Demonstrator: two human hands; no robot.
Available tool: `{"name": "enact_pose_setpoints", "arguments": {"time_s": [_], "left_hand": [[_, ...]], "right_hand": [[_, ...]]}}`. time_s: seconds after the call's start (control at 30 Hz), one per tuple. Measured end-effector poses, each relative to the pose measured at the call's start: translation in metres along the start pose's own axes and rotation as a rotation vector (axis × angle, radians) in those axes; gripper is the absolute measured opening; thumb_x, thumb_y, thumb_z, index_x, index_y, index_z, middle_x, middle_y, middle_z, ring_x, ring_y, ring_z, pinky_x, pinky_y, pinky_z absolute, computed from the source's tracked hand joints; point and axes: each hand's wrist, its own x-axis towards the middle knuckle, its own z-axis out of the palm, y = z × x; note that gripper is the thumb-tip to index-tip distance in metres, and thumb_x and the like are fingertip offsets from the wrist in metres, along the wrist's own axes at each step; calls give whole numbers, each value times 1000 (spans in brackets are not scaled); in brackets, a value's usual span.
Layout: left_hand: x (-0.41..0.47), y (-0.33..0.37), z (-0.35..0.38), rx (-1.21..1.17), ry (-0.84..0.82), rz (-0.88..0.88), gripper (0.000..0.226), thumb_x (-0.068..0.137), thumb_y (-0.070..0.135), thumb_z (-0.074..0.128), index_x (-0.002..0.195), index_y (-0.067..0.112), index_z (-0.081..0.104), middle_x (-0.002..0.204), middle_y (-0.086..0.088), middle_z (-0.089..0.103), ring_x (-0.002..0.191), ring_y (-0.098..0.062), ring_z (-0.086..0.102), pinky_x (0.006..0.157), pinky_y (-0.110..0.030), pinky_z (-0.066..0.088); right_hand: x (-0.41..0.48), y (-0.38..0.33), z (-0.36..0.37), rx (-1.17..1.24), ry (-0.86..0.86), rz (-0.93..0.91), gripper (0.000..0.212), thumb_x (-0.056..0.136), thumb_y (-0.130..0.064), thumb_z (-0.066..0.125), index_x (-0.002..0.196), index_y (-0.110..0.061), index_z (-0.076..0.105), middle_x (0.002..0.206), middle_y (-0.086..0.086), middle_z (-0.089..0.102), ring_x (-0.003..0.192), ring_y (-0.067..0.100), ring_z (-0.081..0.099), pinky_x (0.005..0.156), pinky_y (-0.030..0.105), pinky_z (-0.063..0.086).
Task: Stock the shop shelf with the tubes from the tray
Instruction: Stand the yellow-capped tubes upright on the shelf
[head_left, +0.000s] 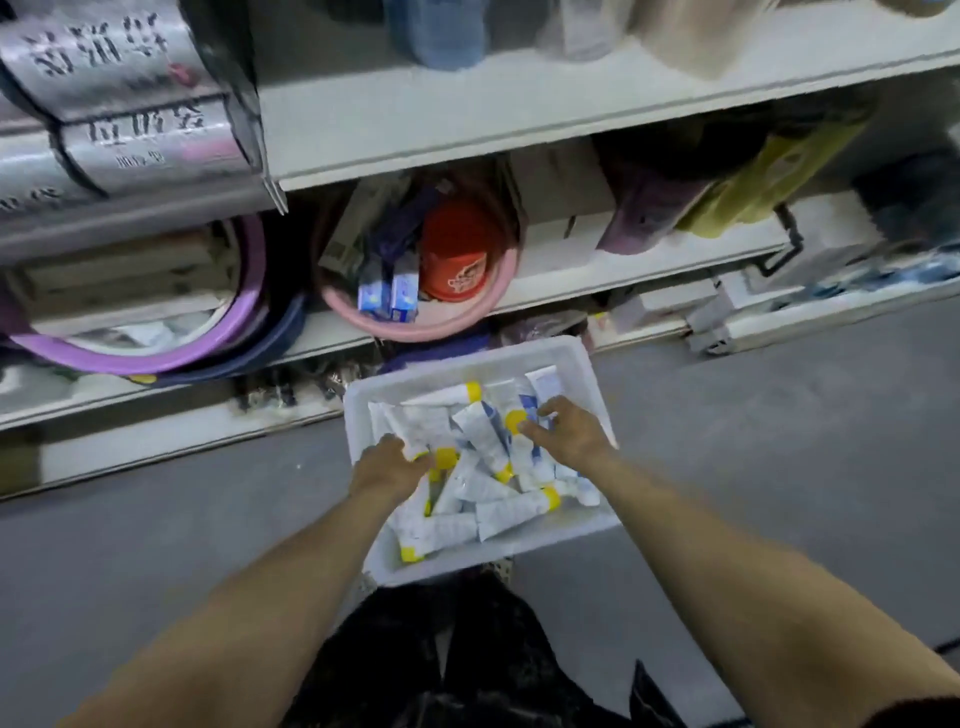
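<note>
Both hands are down in the white plastic tray (467, 358), which sits on the grey floor (779, 415) just in front of the lowest shelf (597, 275). My left hand (392, 467) curls its fingers over the end of one tube (421, 428) at the tray's left side. My right hand (569, 434) lies on the heap near the right wall, thumb beside a yellow cap (515, 421) — whether it pinches anything I cannot tell through the blur.

The tray holds a loose pile of white tubes (488, 483) with yellow caps, lying crossed over one another at all angles.

On the shelf above it a pink basin (467, 322) is tipped toward me — inside are two blue-and-white boxes (389, 296) and a red bucket (457, 254). To its left a purple basin (156, 356) leans the same way.
</note>
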Motion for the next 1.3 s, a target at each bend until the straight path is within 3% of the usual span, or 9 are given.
{"name": "enact_pose_setpoints", "arguments": {"time_s": [0.1, 0.23, 0.4, 0.6, 0.77, 0.93, 1.03, 1.13, 1.3], "left_hand": [[11, -21, 24, -54, -31, -106, 72, 88, 57, 59, 141, 11, 42, 143, -11, 47, 128, -31, 47, 96, -33, 43], [23, -25, 48, -161, 7, -244, 71, 85, 57, 61, 134, 7, 47, 136, -13, 53, 124, -31, 51, 94, -33, 42], [36, -28, 66, -283, 114, -382, 59, 80, 53, 68, 117, 9, 56, 121, -14, 63, 111, -32, 60, 79, -29, 41], [48, -36, 79, -314, 192, -384, 54, 80, 49, 70, 114, 8, 58, 114, -14, 65, 106, -34, 61, 86, -35, 47], [48, -35, 83, -278, 205, -348, 49, 77, 47, 76, 107, 10, 64, 101, -7, 68, 95, -27, 64, 73, -30, 44], [47, -36, 99, -265, 223, -254, 33, 68, 47, 82, 80, 17, 72, 78, 3, 67, 75, -18, 64, 63, -26, 45], [43, -35, 107, -267, 162, -246, 35, 72, 39, 82, 93, 17, 65, 89, 2, 65, 81, -20, 61, 67, -29, 43], [43, -40, 110, -217, 121, -249, 41, 73, 32, 83, 103, 16, 60, 99, -2, 68, 93, -25, 63, 75, -31, 46], [51, -48, 95, -150, -2, -194, 33, 76, 34, 79, 101, 13, 69, 92, -4, 70, 82, -20, 62, 75, -29, 49]], "right_hand": [[26, 5, 19, 32, -41, 41, 53, 88, -52, 64, 123, -14, 54, 127, 8, 63, 117, 26, 58, 90, 31, 41], [58, 7, 33, 85, -68, 112, 58, 87, -51, 66, 128, -13, 51, 127, 8, 62, 116, 27, 58, 80, 26, 35], [88, 4, 44, 137, -65, 203, 65, 85, -51, 69, 133, -12, 47, 130, 9, 59, 116, 28, 58, 78, 25, 39], [104, 10, 57, 128, -41, 243, 70, 84, -54, 68, 137, -13, 46, 134, 7, 58, 121, 28, 56, 94, 33, 44], [110, 11, 63, 143, 2, 272, 70, 81, -55, 70, 133, -12, 50, 129, 9, 61, 119, 29, 57, 98, 37, 46], [115, 9, 65, 153, 3, 301, 73, 74, -59, 73, 129, -14, 54, 122, 9, 64, 105, 32, 65, 93, 44, 53], [119, 12, 66, 156, -5, 326, 71, 71, -59, 75, 123, -13, 58, 116, 8, 66, 97, 33, 68, 86, 46, 57], [120, 11, 66, 216, 4, 364, 53, 74, -52, 77, 102, -9, 64, 101, 11, 71, 86, 31, 71, 76, 40, 60], [108, 10, 66, 395, -4, 455, 49, 77, -41, 79, 108, -13, 52, 104, 9, 64, 89, 28, 71, 82, 39, 59]]}}
